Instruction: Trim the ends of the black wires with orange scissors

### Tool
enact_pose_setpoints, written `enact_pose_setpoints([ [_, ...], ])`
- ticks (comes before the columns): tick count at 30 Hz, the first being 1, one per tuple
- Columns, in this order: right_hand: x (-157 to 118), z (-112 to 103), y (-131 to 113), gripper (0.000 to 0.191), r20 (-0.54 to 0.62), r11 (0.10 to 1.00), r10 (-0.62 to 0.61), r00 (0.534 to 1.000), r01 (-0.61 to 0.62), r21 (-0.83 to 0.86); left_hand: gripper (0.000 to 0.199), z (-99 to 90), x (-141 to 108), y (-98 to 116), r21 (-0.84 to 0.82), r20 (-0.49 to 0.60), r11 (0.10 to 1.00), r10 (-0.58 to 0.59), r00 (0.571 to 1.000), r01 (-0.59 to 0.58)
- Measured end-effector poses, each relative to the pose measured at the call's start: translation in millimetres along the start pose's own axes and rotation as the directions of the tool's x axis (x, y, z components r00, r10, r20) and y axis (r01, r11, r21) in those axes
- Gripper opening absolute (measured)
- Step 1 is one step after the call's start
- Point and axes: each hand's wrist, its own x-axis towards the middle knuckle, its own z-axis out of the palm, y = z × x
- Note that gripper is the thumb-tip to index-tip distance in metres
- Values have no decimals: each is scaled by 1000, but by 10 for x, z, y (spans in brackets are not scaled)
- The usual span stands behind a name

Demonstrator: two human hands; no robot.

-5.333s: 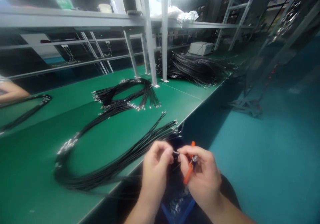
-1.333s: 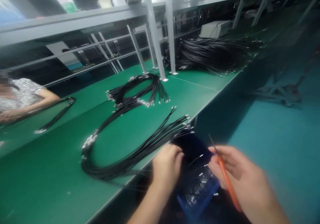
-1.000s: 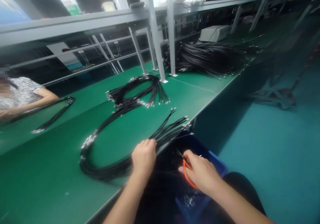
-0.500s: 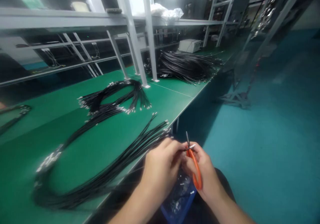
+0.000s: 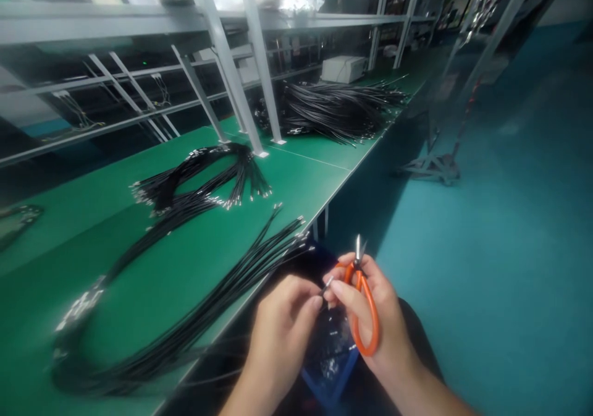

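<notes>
Finger and thumb of my left hand (image 5: 280, 320) are closed on the end of a thin black cable (image 5: 326, 286), which has a small silvery tip. My right hand (image 5: 382, 314) holds scissors with orange handles (image 5: 373, 323), the short metal blades pointing up and slightly apart. Its thumb and a fingertip also touch the cable's tip. Below both hands is a blue bin (image 5: 345, 382) with small shiny bits in it, partly hidden. Left of my hands, a long bundle of black cables (image 5: 222, 298) with metal ends curves across the green table (image 5: 162, 305).
Another looped cable bundle (image 5: 199, 172) lies further back. A large cable pile (image 5: 333, 110) and a white box (image 5: 343, 68) stand beyond the shelf posts (image 5: 259, 63). The table's edge (image 5: 340, 187) runs beside the blue-green floor (image 5: 500, 249).
The scissor blades have moved away from the cable end and now point up beside it. My left hand has shifted slightly down and left, and the view has moved a little.
</notes>
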Motion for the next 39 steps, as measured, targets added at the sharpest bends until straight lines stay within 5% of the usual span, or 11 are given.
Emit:
enact_pose_setpoints([
  [7,-6,15,60,32,-20,999,3,1000,-3,-36,11,46,-74,-21,276,-87,956,123,989,-94],
  [13,19,33,83,27,-15,997,69,998,-68,40,13,132,-123,-6,531,-209,826,343,916,-188],
  [16,41,11,97,24,45,979,128,991,-133,154,14,99,-81,-34,360,-173,916,252,952,-177],
  [19,48,-7,112,21,79,964,151,985,-165,207,14,43,-14,-88,-23,-36,999,33,999,-33],
  [22,34,11,126,18,63,968,146,987,-155,197,14,22,28,-123,-234,33,968,-88,996,93],
  [30,-54,174,131,26,1,987,117,993,-116,108,14,42,61,-39,-396,-44,914,-118,992,91],
  [39,-19,109,224,20,97,958,155,983,-174,229,9,10,65,-71,-703,39,699,-150,988,134],
])
